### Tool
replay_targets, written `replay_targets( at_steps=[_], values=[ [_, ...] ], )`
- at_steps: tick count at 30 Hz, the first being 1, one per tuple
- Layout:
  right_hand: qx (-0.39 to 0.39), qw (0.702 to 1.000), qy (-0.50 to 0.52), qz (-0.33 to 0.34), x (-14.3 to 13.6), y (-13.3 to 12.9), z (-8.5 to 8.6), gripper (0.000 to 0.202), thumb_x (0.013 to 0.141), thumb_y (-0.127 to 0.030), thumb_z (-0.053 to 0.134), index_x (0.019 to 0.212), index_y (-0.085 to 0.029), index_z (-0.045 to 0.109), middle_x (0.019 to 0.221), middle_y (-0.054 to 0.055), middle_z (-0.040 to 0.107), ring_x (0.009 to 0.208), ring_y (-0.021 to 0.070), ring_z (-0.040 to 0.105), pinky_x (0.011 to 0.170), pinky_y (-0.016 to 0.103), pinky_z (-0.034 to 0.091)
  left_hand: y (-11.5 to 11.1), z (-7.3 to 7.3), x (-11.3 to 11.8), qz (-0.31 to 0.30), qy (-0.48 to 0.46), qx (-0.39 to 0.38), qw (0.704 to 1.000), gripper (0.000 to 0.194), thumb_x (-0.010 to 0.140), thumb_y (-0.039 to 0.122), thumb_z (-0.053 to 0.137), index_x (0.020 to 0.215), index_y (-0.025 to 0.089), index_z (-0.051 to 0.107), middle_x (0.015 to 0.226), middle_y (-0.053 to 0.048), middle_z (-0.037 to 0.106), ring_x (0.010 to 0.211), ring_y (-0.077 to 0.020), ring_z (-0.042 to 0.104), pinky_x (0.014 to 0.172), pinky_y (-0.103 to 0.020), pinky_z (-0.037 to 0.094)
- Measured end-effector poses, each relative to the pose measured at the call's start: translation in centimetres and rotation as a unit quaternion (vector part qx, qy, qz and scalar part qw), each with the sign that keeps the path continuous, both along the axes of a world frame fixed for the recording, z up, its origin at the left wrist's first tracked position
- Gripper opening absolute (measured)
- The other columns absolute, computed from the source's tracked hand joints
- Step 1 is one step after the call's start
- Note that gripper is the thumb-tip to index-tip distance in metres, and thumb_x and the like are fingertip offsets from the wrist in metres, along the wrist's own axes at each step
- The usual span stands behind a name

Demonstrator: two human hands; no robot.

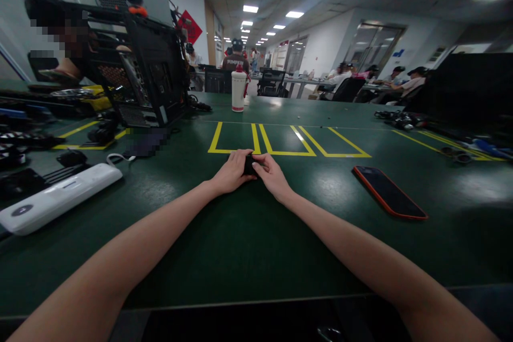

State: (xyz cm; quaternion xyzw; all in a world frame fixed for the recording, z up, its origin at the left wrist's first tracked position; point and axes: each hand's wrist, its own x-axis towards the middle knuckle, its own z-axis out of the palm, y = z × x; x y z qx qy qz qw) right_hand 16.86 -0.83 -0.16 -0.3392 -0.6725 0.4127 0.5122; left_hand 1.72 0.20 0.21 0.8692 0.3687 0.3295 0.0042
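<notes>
Both hands meet around a small black object (249, 165) over the green tabletop, just in front of the yellow tape outlines. My left hand (233, 172) wraps it from the left, fingers curled over its far side. From the right, my right hand (269, 172) pinches it with thumb and fingers. Most of the object is covered by the fingers, so its kind cannot be made out. Yellow tape (262, 152) marks several box shapes on the table right behind the hands.
A phone in an orange case (390, 192) lies to the right. On the left are a white power strip-like bar (64, 197) and an open black computer case (154, 75). A white cup (238, 91) stands farther back. Cables (401, 119) lie at right; people sit beyond.
</notes>
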Motion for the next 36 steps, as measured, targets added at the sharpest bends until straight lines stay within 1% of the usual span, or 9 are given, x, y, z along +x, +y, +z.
replay_targets(
  at_steps=[3, 8, 14, 17, 19, 22, 25, 29, 36],
  values=[
    [0.004, 1.000, -0.003, -0.019, 0.0, 0.3, 0.0, 0.020, 0.075, -0.024, 0.049, 0.095, -0.021, 0.051, 0.097, 0.002, 0.054, 0.095, 0.0144, 0.052, 0.087, 0.033, 0.042, 0.1, 0.0, 0.0, 0.001, 0.000, 0.004, 1.000, 0.061, 0.071, 0.035, 0.060, 0.118, 0.016, 0.027, 0.113, -0.012, 0.041, 0.107, -0.0273, 0.041, 0.090, -0.047, 0.036],
    [-0.023, 1.000, -0.018, -0.005, 0.0, 0.8, -0.5, 0.032, 0.075, -0.025, 0.049, 0.107, -0.021, 0.049, 0.109, 0.005, 0.053, 0.101, 0.0161, 0.051, 0.094, 0.036, 0.036, 0.1, -0.1, 0.0, -0.003, 0.001, 0.004, 1.000, 0.061, 0.071, 0.035, 0.059, 0.119, 0.017, 0.026, 0.112, -0.012, 0.042, 0.105, -0.0268, 0.042, 0.089, -0.047, 0.036],
    [-0.017, 1.000, -0.011, 0.017, -0.1, 0.2, -0.4, 0.026, 0.076, -0.026, 0.049, 0.101, -0.023, 0.048, 0.107, 0.002, 0.052, 0.101, 0.0145, 0.051, 0.089, 0.032, 0.040, 0.1, -0.1, 0.0, -0.003, -0.006, 0.000, 1.000, 0.060, 0.071, 0.031, 0.060, 0.119, 0.017, 0.027, 0.113, -0.011, 0.041, 0.106, -0.0261, 0.042, 0.090, -0.046, 0.036],
    [-0.017, 1.000, -0.010, -0.003, -0.2, -0.1, 0.0, 0.018, 0.078, -0.031, 0.046, 0.093, -0.022, 0.049, 0.098, 0.002, 0.054, 0.092, 0.0142, 0.054, 0.081, 0.031, 0.045, 0.0, -0.1, 0.0, -0.005, -0.012, -0.003, 1.000, 0.060, 0.071, 0.032, 0.060, 0.119, 0.017, 0.027, 0.113, -0.011, 0.041, 0.106, -0.0260, 0.042, 0.089, -0.046, 0.037],
    [-0.003, 1.000, -0.010, -0.027, -0.3, 0.1, 0.0, 0.015, 0.077, -0.030, 0.047, 0.089, -0.021, 0.049, 0.093, 0.002, 0.054, 0.089, 0.0138, 0.054, 0.081, 0.031, 0.044, 0.1, -0.1, 0.0, -0.005, -0.011, 0.000, 1.000, 0.061, 0.071, 0.033, 0.060, 0.119, 0.017, 0.027, 0.113, -0.012, 0.041, 0.107, -0.0264, 0.042, 0.089, -0.046, 0.036],
    [0.005, 0.999, -0.014, -0.045, -0.3, 0.6, -0.1, 0.021, 0.075, -0.026, 0.050, 0.096, -0.021, 0.049, 0.096, 0.003, 0.054, 0.094, 0.0146, 0.053, 0.085, 0.032, 0.042, 0.2, -0.2, 0.0, -0.004, -0.004, 0.007, 1.000, 0.061, 0.071, 0.033, 0.060, 0.119, 0.016, 0.026, 0.113, -0.013, 0.041, 0.107, -0.0271, 0.042, 0.089, -0.047, 0.036],
    [-0.013, 0.999, -0.028, -0.035, -0.3, 1.0, -0.4, 0.028, 0.076, -0.027, 0.048, 0.103, -0.019, 0.050, 0.103, 0.006, 0.054, 0.096, 0.0160, 0.052, 0.087, 0.034, 0.040, 0.3, -0.2, 0.0, -0.003, 0.002, 0.009, 1.000, 0.061, 0.071, 0.033, 0.059, 0.119, 0.015, 0.026, 0.113, -0.013, 0.041, 0.106, -0.0267, 0.042, 0.090, -0.046, 0.036],
    [-0.021, 1.000, -0.019, -0.014, -0.2, 0.9, -0.6, 0.027, 0.075, -0.030, 0.049, 0.100, -0.020, 0.052, 0.103, 0.004, 0.055, 0.095, 0.0159, 0.052, 0.087, 0.034, 0.040, 0.2, -0.1, 0.0, -0.001, 0.005, 0.006, 1.000, 0.061, 0.071, 0.033, 0.059, 0.119, 0.015, 0.026, 0.113, -0.013, 0.041, 0.105, -0.0261, 0.042, 0.090, -0.045, 0.036],
    [-0.030, 0.999, 0.008, -0.034, -0.3, 0.8, -0.5, 0.021, 0.075, -0.037, 0.048, 0.088, -0.022, 0.053, 0.089, 0.001, 0.058, 0.088, 0.0151, 0.053, 0.079, 0.033, 0.043, 0.1, -0.1, 0.0, 0.002, 0.005, 0.007, 1.000, 0.062, 0.071, 0.034, 0.060, 0.119, 0.016, 0.026, 0.113, -0.012, 0.041, 0.106, -0.0273, 0.041, 0.090, -0.046, 0.036]
  ],
)
